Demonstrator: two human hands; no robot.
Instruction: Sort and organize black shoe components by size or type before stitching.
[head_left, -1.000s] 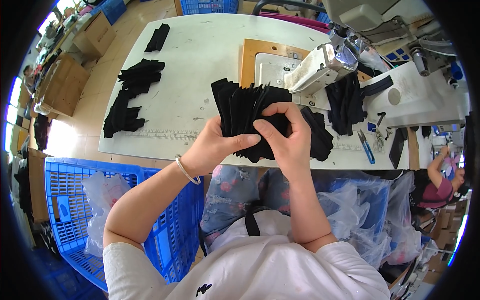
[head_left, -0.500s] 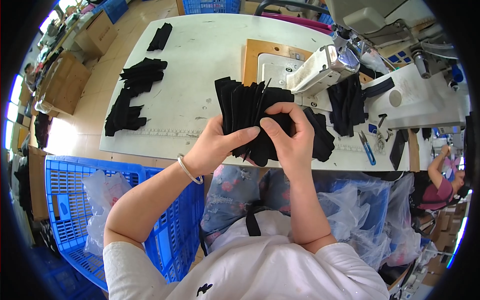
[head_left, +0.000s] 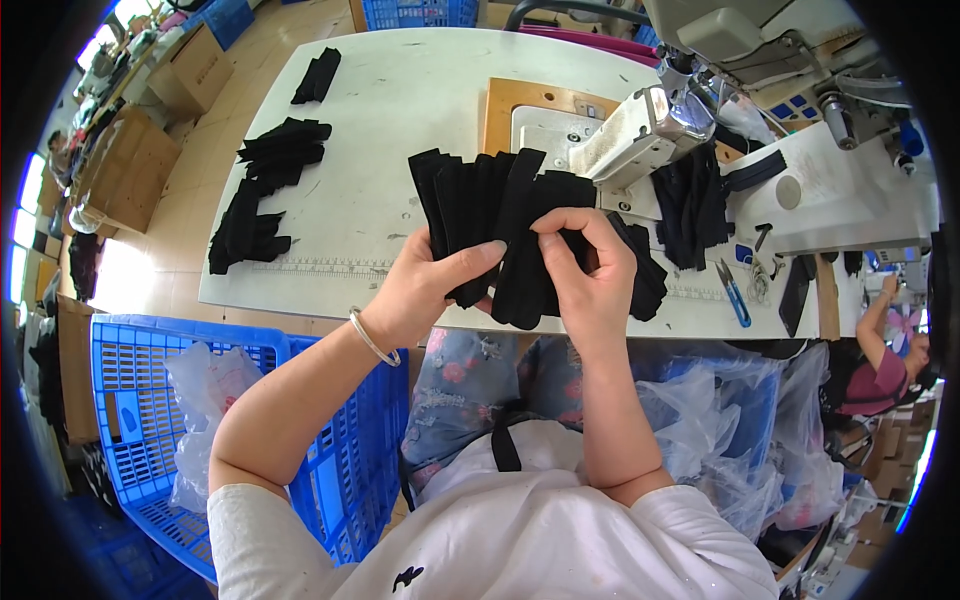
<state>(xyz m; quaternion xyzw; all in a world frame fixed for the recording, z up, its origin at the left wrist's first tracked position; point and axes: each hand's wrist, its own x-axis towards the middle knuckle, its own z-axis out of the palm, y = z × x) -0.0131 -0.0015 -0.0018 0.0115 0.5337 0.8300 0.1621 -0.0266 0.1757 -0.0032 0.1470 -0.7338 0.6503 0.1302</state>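
A fanned bundle of black fabric strips (head_left: pixel 465 205) is held up over the table's near edge. My left hand (head_left: pixel 425 285) is closed round the bundle's left side, its thumb lying across the front. My right hand (head_left: pixel 590 280) pinches at the strips on the right with thumb and forefinger; its other fingers curl. One strip (head_left: pixel 520 225) stands out in front, slanting between the two hands. More black strips (head_left: pixel 645 265) lie just right of my right hand, partly hidden by it.
Piles of black strips (head_left: pixel 245 220) lie along the white table's (head_left: pixel 370 130) left side. A sewing machine (head_left: pixel 640 135) stands behind my right hand, with blue-handled thread snips (head_left: pixel 735 295) farther right. A blue crate (head_left: pixel 190 330) is at lower left. Another person (head_left: pixel 880 370) sits far right.
The bundle has shifted slightly left and fanned wider. A strip seen edge-on before now faces me flat between my hands. My left hand has moved a little left.
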